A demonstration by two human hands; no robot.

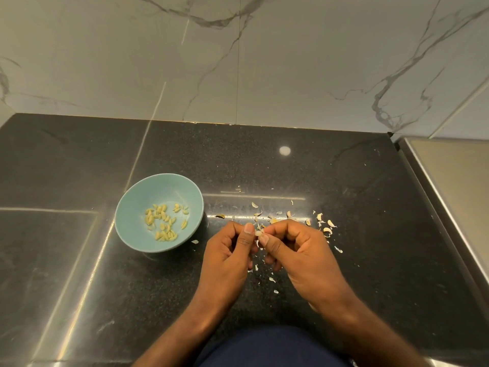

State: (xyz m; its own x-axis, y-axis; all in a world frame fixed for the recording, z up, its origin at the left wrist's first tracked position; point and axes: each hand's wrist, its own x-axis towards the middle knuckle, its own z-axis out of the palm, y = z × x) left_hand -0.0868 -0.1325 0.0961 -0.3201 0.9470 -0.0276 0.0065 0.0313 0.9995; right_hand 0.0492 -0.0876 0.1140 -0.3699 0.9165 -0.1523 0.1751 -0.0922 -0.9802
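The left hand [227, 258] and the right hand [296, 250] are bare, and so are both forearms [190, 327], uncovered from the wrists as far back as the view reaches. The thumbnails [248, 228] are short, pale and trimmed straight. Between the forearms, at the near edge of the countertop [79, 260], a dark navy garment [270, 348] shows, plain cloth with soft folds.

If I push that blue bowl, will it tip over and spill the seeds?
Probably not from a gentle low push. The blue bowl sits on a shiny counter, so it would likely slide. Its foot looks narrower than its rim, so pressing the rim might tip it.
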